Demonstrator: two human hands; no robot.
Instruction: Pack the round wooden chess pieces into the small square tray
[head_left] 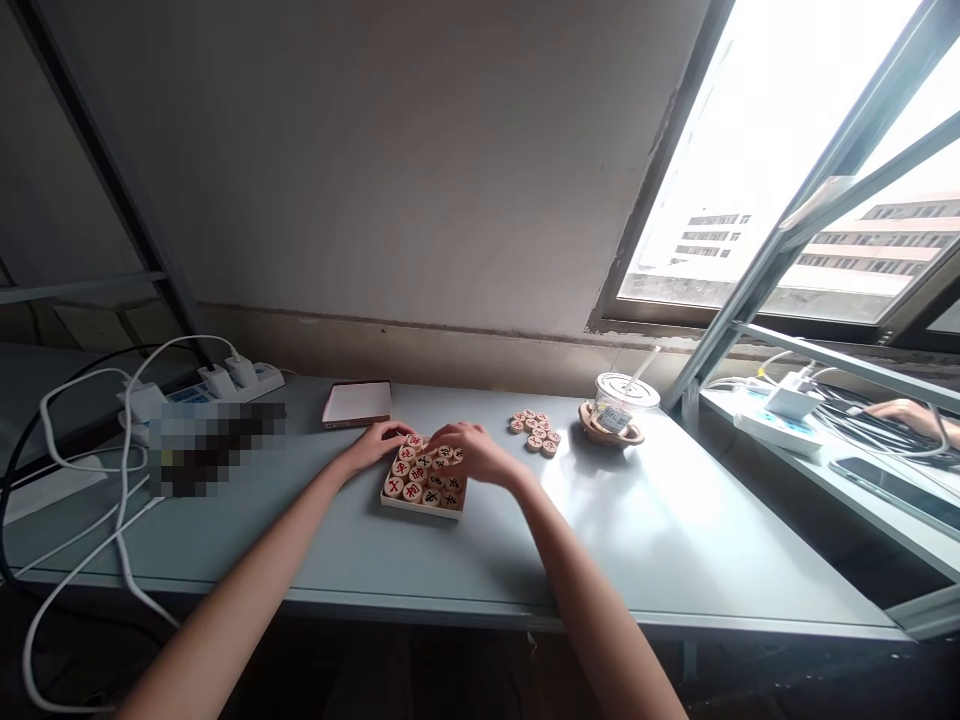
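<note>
A shallow white box [421, 508] on the desk holds rows of round wooden xiangqi pieces [412, 491], some marked in red and some in black. My left hand [373, 446] rests at the box's far left corner, its thumb and fingers apart and curved beside the edge. Over the far right part of the box is my right hand [474, 452], its fingers bent down and closed on a xiangqi piece that they mostly hide. More loose xiangqi pieces [535, 428] with red marks lie to the right of the box.
The box lid [358, 404] lies behind my left hand. At the right, a clear plastic cup [624, 398] with a straw stands in a brown basket [596, 433]. Power strips [262, 378] and white cables [120, 510] lie left. Another person's hand [911, 412] shows far right near a phone [896, 490].
</note>
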